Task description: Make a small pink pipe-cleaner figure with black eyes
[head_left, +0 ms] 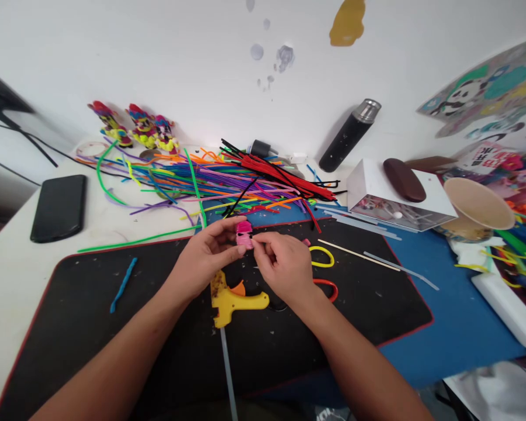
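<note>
My left hand [206, 254] is closed around a small pink figure piece [244, 235], with its thumb below and fingers behind. It looks fuzzy, like wound pipe cleaner, deeper pink on top and with small black marks in the middle. The fingertips of my right hand [284, 263] are pinched together at the right edge of the piece; whatever they grip is too small to make out. Just below my hands a yellow hot glue gun [241, 301] lies on the black mat [166, 351], a glue stick [228, 368] trailing from it. Scissors with yellow and red handles [326, 257] are partly hidden by my right hand.
Many coloured pipe cleaners [193, 181] are heaped behind the mat. A phone [59, 207] and a blue twisted piece [123, 285] lie left. Finished figures [142, 126] stand by the wall. To the right are a black thermos [349, 135], a white box [403, 196] and a bowl [482, 202].
</note>
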The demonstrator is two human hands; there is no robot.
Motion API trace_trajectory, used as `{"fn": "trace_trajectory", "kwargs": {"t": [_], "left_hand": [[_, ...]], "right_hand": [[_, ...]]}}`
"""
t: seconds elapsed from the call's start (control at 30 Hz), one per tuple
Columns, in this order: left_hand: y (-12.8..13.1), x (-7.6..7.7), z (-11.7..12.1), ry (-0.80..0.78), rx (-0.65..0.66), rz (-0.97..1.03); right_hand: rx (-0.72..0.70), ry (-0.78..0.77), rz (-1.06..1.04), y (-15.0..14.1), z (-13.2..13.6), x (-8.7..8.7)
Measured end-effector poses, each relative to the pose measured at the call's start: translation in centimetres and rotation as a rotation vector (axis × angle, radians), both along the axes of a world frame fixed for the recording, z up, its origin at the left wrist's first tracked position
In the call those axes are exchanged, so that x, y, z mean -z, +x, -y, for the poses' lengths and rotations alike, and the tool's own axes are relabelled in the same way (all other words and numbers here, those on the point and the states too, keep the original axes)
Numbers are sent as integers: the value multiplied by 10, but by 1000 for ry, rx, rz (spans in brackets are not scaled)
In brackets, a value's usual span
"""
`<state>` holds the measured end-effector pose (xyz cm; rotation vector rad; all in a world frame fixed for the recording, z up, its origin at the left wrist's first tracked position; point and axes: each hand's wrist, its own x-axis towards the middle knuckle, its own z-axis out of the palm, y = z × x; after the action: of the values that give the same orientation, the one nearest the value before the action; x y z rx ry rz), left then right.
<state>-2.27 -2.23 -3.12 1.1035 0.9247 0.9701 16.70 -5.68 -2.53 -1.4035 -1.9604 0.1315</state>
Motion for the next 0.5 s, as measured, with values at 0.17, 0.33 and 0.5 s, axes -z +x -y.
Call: {"fn": "trace_trajectory", "kwargs": {"t": [0.17,0.33,0.5], "left_hand": [[0,-1,1,-2,1,-10],[1,-1,1,4,-1,-25],[1,-1,0,11,1,-25]], "right_hand": [[9,-9,10,0,0,1],[22,-22,22,0,0,1],[24,-22,18,0,0,2]]}}
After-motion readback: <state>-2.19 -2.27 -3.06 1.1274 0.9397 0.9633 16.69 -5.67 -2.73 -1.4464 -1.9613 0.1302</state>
